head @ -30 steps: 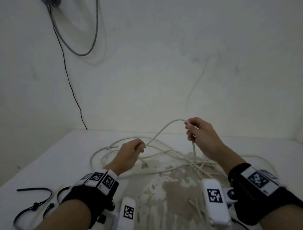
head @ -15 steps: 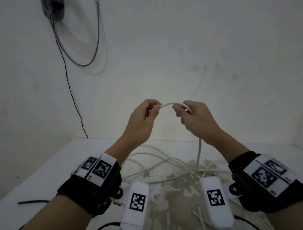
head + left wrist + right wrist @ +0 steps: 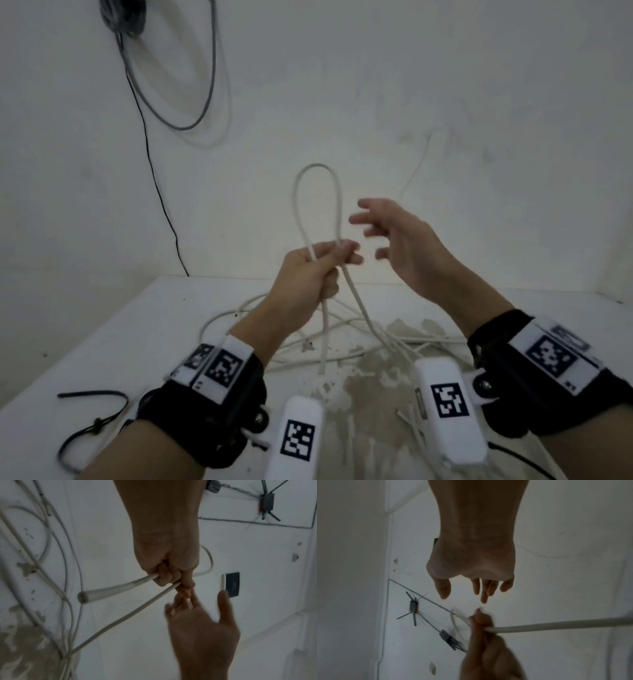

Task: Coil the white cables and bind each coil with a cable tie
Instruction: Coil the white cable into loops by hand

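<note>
My left hand [image 3: 320, 270] [image 3: 169, 574] grips a white cable [image 3: 296, 192] [image 3: 118, 586] folded into one narrow loop that stands above the fist. Both strands pass through the curled fingers; the short cut end [image 3: 82, 597] hangs below, and the long strand runs down into the tangle of white cables [image 3: 346, 335] on the white table [image 3: 113, 342]. My right hand [image 3: 387, 236] [image 3: 471, 588] hovers just right of the loop, fingers spread, holding nothing. Black cable ties [image 3: 92, 421] lie at the table's near left.
A bare white wall stands close behind the table, with a grey cable loop [image 3: 178, 102] and a thin black wire [image 3: 154, 178] hanging on it. Grey worn patches [image 3: 373, 397] mark the tabletop in front of me. Short white offcuts [image 3: 411, 425] lie near the right wrist.
Both hands pinched a short arc of cable high up. Now the left hand alone holds it as a tall loop, and the right hand has let go and opened.
</note>
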`<state>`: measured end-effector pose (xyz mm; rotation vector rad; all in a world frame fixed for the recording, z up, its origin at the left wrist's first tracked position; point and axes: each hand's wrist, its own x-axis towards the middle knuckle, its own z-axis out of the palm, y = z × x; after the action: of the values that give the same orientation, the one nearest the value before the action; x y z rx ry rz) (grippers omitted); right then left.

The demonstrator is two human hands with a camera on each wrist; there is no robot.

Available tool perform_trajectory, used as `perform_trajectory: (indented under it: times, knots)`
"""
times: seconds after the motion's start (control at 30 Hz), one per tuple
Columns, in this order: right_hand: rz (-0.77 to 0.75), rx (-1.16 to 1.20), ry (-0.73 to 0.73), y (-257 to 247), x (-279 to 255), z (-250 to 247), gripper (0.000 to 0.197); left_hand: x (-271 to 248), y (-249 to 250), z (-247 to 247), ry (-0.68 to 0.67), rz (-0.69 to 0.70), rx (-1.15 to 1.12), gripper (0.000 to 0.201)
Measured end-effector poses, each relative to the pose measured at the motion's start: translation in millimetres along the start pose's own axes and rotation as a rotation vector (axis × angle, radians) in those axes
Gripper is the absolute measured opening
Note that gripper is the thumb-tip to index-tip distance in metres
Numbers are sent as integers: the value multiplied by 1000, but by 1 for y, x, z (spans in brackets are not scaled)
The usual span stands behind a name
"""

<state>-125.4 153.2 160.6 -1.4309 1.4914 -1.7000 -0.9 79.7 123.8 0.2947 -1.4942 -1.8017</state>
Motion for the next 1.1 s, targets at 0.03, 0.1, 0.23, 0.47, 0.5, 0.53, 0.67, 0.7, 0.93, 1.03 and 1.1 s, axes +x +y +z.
perform_trajectory:
  times: [0.03, 0.1, 0.23, 0.47, 0.5, 0.53, 0.67, 0.7, 0.93, 1.03, 1.1]
  knots:
    - [48, -79, -69, 10, -6, -5, 31, 1, 5, -4, 44, 21, -63, 17]
    - [172, -308, -269, 35, -22, -9, 33, 3, 16, -11, 113, 67, -174, 18]
    - [191, -980, -536, 78, -38, -5, 14, 4, 35, -24, 193, 149, -241, 18]
    - [217, -375, -81, 30, 7, -12, 27, -3, 35, -42, 286, 129, -37, 27]
    - [193, -182, 0, 16, 14, -14, 28, -4, 35, -44, 280, 107, -9, 35]
    - [163, -25, 65, 2, 21, -17, 29, -4, 34, -45, 270, 85, 26, 42]
    - [1, 515, 225, -56, 51, -29, 33, -3, 26, -44, 161, 13, 237, 44]
    - [-46, 668, 235, -69, 55, -32, 33, -2, 24, -41, 119, -13, 288, 44]
    - [-271, 1179, 143, -106, 56, -27, 23, 1, 0, -4, 21, -52, 359, 38]
    - [-159, 926, 170, -88, 46, -20, 23, 3, -7, 5, 94, -51, 223, 23]
    - [-24, 479, 146, -65, 31, -17, 18, 6, -3, 6, 90, -61, -22, 28]
